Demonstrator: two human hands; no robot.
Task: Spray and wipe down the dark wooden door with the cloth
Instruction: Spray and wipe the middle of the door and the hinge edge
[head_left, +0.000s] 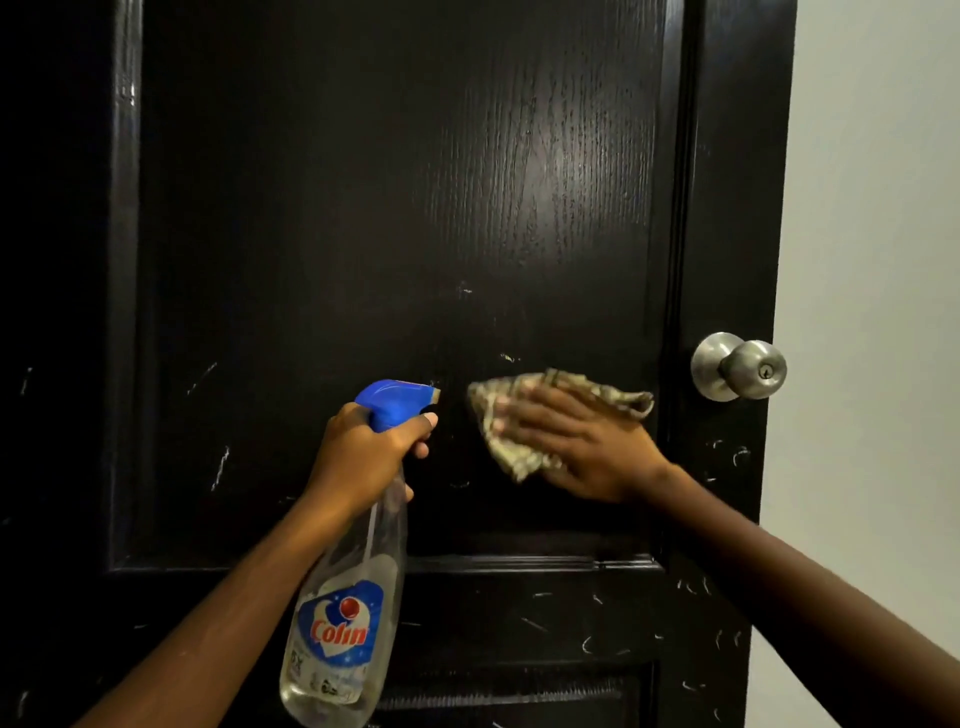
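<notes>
Two bare hands are up against the dark wooden door (363, 208) in the head view, and the silver door knob (748, 369) near the door's right edge is the mark for placing everything.

The right hand (576, 441) lies just left of the knob and a little below it. Its fingers are straight and spread, and the palm presses the cloth (618, 399) flat onto the door's panel. The cloth is a checked, beige-green rag. It is crumpled, and its edges stick out above the fingers and past the fingertips on the side away from the knob.

The left hand (363, 452) is farther left of the knob, near the cloth but not touching it. Its fingers are curled round the neck of a spray bottle (387, 525), with one finger across the front of the blue spray head (395, 397). The nozzle points at the door, toward the cloth. The clear bottle hangs down and slants to the left, well below the knob's height. Its blue label (340, 631) reads "Colin".

Pale scratches (727, 452) mark the door below the knob and on the rail lower down. Up and to the left of the knob the wood grain catches a sheen. A pale wall (872, 260) runs along the right of the knob.
</notes>
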